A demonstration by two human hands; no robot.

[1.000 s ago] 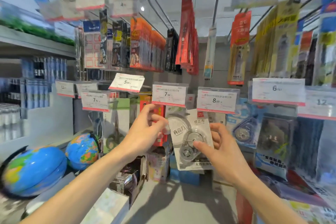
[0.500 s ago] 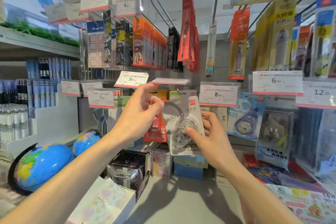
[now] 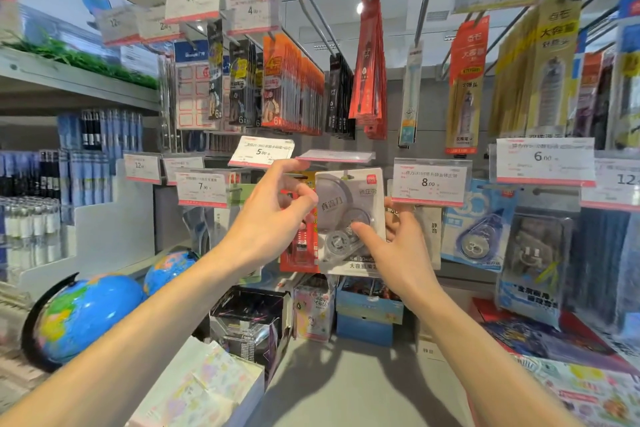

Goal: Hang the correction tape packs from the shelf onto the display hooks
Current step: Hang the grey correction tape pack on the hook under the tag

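A grey and white correction tape pack is held upright in front of the middle row of hooks. My right hand grips it, thumb on the clear blister and fingers behind. My left hand pinches its upper left edge. The pack's top hang hole sits just under a price tag that is flipped up flat over its display hook. Behind the pack hangs a red pack. To the right hang a blue correction tape pack and a grey one.
Price tags line the hook row. Pen packs hang from upper hooks. Two globes stand at lower left. Small boxes sit on the grey shelf, with coloured paper goods at right.
Both hands have raised the pack and brought it closer to the hook. The price tag over the hook has been flipped up from hanging to flat.
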